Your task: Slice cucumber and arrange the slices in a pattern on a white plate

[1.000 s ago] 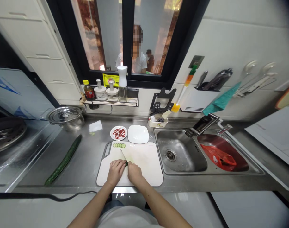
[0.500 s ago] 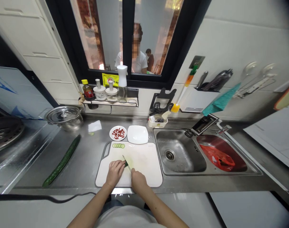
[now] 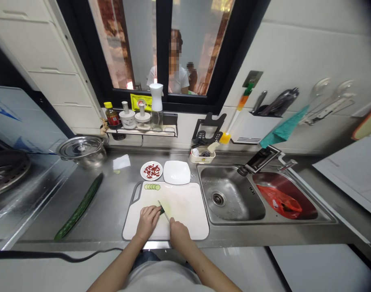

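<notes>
On the white cutting board (image 3: pixel 188 219), my left hand (image 3: pixel 147 221) presses its curled fingers over a short piece of cucumber (image 3: pixel 162 210), most of which is hidden under the hand. My right hand (image 3: pixel 178 233) is closed around the handle of a knife (image 3: pixel 165 211). The blade slants up and left, right beside the cucumber piece and close to my left fingertips. A row of several cucumber slices (image 3: pixel 152 187) lies at the board's upper left. A whole cucumber (image 3: pixel 80 207) rests on the steel counter to the left.
Behind the board stand a plate of red pieces (image 3: pixel 151 171) and a white square plate (image 3: pixel 177 172). To the right is a double sink (image 3: pixel 234 221) holding a red plastic bag (image 3: pixel 279 202). A lidded pot (image 3: pixel 83 152) stands back left. A person (image 3: pixel 170 79) shows through the window.
My right hand and the knife have shifted very slightly to the right, and a little more of the cucumber piece shows beside the blade. My left hand stays in place.
</notes>
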Demonstrator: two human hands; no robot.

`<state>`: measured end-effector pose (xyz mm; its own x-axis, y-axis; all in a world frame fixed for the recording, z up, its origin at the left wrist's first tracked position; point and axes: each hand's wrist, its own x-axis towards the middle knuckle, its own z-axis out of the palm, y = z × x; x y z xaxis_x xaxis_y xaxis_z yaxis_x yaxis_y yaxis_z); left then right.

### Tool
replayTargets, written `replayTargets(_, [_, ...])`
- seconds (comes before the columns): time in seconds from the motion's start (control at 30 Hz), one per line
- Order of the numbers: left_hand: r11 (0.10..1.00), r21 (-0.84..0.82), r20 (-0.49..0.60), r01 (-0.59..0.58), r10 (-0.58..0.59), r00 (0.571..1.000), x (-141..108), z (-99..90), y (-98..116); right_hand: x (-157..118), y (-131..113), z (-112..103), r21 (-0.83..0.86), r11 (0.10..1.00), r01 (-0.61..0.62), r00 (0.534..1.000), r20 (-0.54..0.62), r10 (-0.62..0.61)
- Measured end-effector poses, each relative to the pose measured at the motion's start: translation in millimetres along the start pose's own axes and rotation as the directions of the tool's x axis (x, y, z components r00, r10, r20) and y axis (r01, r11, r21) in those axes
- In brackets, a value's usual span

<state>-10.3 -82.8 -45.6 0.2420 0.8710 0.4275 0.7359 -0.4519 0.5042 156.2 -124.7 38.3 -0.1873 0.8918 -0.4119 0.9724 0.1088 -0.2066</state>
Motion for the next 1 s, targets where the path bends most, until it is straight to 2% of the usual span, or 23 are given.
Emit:
replayTargets(0.37, [1.0,0.01,0.012,0.014,-0.014,1.0,-1,2.7,-4,-3,-1,2,-0.013,1.0,-0.013,1.0,0.003,0.013])
replayTargets(0.83, [1.0,0.007,0.015,0.029,-0.029,0.999,1,-2.1,-1,-16,10,-35,0.079,0.994,-0.077,0.997,0.018,0.076])
replayTargets(1.0, [0.998,-0.017,0.023,0.061,-0.061,0.998,1,-2.6,0,-16,19,-41,0.051,0.995,-0.082,0.997,-0.002,0.082])
